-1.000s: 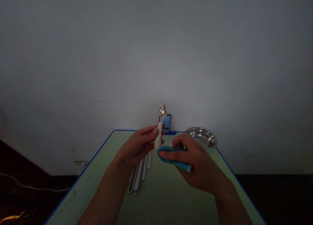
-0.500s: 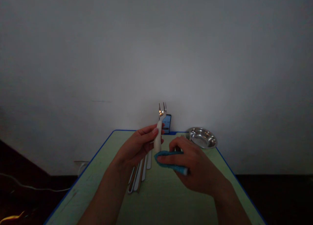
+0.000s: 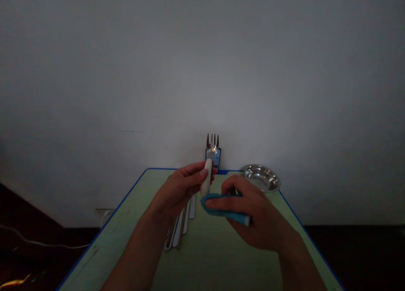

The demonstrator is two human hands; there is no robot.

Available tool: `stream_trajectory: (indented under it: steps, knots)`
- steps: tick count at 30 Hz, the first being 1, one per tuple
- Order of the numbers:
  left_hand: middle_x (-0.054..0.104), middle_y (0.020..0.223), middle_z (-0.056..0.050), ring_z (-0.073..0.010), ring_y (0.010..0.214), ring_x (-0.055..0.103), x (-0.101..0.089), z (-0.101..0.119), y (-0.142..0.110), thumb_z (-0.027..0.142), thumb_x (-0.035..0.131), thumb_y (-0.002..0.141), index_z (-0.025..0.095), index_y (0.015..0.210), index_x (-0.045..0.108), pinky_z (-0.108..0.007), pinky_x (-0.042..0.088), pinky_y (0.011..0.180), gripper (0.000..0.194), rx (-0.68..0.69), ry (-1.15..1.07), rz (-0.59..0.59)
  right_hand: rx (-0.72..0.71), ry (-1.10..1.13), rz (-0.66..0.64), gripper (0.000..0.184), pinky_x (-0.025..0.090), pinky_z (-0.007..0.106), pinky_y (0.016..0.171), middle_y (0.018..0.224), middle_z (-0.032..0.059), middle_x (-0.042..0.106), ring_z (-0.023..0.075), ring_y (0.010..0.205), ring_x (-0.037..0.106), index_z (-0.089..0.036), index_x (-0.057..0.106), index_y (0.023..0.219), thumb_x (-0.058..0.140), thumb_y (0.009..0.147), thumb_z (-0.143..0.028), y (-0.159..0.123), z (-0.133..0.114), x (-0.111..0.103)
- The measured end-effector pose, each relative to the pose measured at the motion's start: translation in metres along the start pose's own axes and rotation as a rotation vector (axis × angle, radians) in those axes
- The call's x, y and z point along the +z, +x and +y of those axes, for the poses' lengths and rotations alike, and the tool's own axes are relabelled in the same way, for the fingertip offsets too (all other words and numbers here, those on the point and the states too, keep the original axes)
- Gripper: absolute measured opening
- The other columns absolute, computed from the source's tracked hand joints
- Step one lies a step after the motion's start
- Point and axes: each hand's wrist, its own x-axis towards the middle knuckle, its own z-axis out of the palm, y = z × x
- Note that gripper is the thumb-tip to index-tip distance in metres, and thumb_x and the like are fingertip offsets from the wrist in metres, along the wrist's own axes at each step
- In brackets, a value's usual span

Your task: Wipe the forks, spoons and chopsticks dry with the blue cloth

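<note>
A fork [image 3: 206, 179] with a thick white handle and metal tines stands upright over the table, its tines pointing up. My left hand [image 3: 183, 183] is closed on the handle, thumb in front and fingers behind. In my right hand [image 3: 245, 206] is a folded blue cloth [image 3: 221, 206], pinched between thumb and fingers. The cloth touches or nearly touches the bottom end of the handle. Beneath my left hand lie several pieces of cutlery [image 3: 179, 230], only their handles showing; the hand hides their other ends.
A shiny metal bowl [image 3: 262, 178] sits at the back right of the green table [image 3: 202, 257], which has a blue edge. Fork tines show beside the bowl, partly hidden by my right hand. A phone [image 3: 216, 158] leans against the grey wall [image 3: 202, 71]. A white cable [image 3: 47, 242] runs at the left.
The fork has turned about its long axis, so its tines now face me more broadly, and has shifted slightly right. My right hand and the cloth have moved slightly right.
</note>
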Motion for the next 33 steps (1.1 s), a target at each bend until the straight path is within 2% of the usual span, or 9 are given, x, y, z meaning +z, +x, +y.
stream_trajectory:
  steps: [8,15,26,33]
  knots:
    - [0.073,0.083,-0.005,-0.0138,0.072,0.064,-0.005,-0.008,-0.003,0.018,0.076,0.065,0.018,0.095,0.072,-0.023,0.046,0.069,0.031,0.033,0.064,-0.04,0.03,-0.015,0.229,0.047,0.044,0.03,0.074,0.096,0.0024,0.048,0.0137,0.086,0.048,-0.029,0.056,0.117,0.053,0.077,-0.005,0.0,0.001,0.005]
    - [0.072,0.094,-0.006,-0.0179,0.091,0.062,-0.005,-0.012,-0.005,0.02,0.072,0.07,0.02,0.102,0.07,-0.028,0.041,0.088,0.031,0.074,0.173,-0.099,0.085,-0.113,0.372,0.044,0.044,0.03,0.077,0.099,0.0041,0.047,0.0147,0.09,0.048,-0.025,0.056,0.119,0.055,0.078,-0.008,0.0,0.004,0.011]
    - [0.071,0.098,-0.006,-0.0189,0.095,0.061,0.001,-0.012,-0.006,0.02,0.072,0.071,0.021,0.103,0.07,-0.03,0.038,0.092,0.032,0.086,0.236,-0.122,0.104,-0.169,0.342,0.051,0.045,0.035,0.079,0.101,0.005,0.047,0.0171,0.092,0.048,-0.028,0.05,0.124,0.052,0.078,-0.007,-0.001,0.005,0.012]
    - [0.072,0.094,-0.005,-0.0165,0.089,0.062,-0.001,-0.01,-0.007,0.019,0.072,0.071,0.021,0.103,0.07,-0.026,0.04,0.085,0.032,0.064,0.247,-0.13,0.122,-0.19,0.324,0.05,0.046,0.036,0.079,0.101,0.0056,0.047,0.0178,0.092,0.048,-0.028,0.05,0.125,0.051,0.078,-0.008,-0.001,0.006,0.011]
